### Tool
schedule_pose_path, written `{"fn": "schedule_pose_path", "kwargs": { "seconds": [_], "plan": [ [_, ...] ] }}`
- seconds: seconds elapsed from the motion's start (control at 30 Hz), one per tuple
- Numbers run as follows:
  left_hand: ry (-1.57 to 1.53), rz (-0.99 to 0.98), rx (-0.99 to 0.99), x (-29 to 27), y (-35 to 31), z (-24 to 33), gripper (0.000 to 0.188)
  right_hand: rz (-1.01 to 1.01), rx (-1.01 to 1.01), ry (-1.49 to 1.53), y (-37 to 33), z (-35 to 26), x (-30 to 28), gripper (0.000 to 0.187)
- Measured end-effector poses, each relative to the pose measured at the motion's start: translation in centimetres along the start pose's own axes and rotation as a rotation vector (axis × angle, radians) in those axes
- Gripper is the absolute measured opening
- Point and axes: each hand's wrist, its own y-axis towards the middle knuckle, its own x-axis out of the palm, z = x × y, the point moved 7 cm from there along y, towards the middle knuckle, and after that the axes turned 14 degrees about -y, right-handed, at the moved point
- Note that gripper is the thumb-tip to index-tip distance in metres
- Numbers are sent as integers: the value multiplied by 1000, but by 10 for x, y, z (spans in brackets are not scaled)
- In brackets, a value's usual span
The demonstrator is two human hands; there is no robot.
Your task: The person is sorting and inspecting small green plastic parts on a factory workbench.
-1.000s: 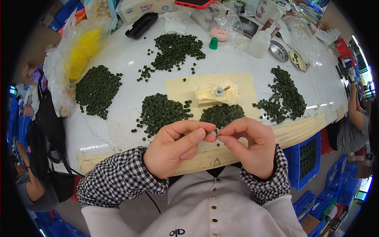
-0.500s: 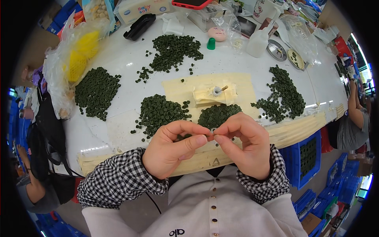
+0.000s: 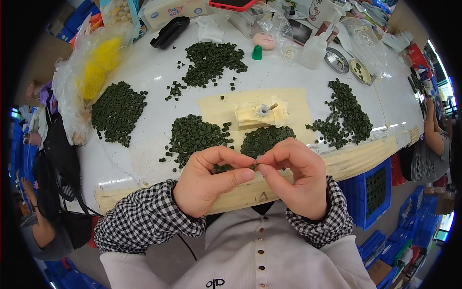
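Between the thumb and forefinger of my left hand (image 3: 211, 178) is a small dark green part (image 3: 252, 167), mostly covered by the fingers. My right hand (image 3: 294, 176) pinches at the same spot, its fingertips against the left ones; what it grips is hidden. Just beyond my fingers lie a pile of small dark green round parts (image 3: 266, 139) and, further left, another heap of green cup-like pieces (image 3: 195, 137). Behind them a taped block (image 3: 248, 118) with a small metal pin (image 3: 272, 107) stands on a cream-coloured patch.
More dark green piles lie at the left (image 3: 118, 113), the far middle (image 3: 214, 62) and the right (image 3: 351, 115). A black tray (image 3: 170, 32), white bottle (image 3: 314, 52) and round tin (image 3: 337, 61) stand further back. A blue crate (image 3: 368, 195) sits below the table's right edge.
My fingertips have shifted slightly, and the green part now shows between my left thumb and forefinger. My right hand has moved a little to the left. The piles look the same.
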Motion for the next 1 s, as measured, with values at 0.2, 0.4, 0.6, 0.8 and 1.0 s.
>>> {"fn": "schedule_pose_path", "kwargs": {
  "seconds": [0.2, 0.4, 0.6, 0.8, 1.0],
  "plan": [
    [31, 25, 33, -3, 1, 0, 13, 58, -116, -177, -3, -15, -1, 13],
    [42, 26, 53, -2, 0, 2, 12, 133, -235, -303, -7, -27, -2, 16],
    [-33, 29, 47, -5, 2, 0, 11, 121, -268, -309, -11, -28, 0, 21],
    [-90, -9, -6, -1, 1, 1, 11, -4, -133, -68, -8, -11, -1, 19],
    [81, -18, -90, -1, -1, -3, 14, -104, -59, 66, -4, -1, 0, 14]
  ]
}}
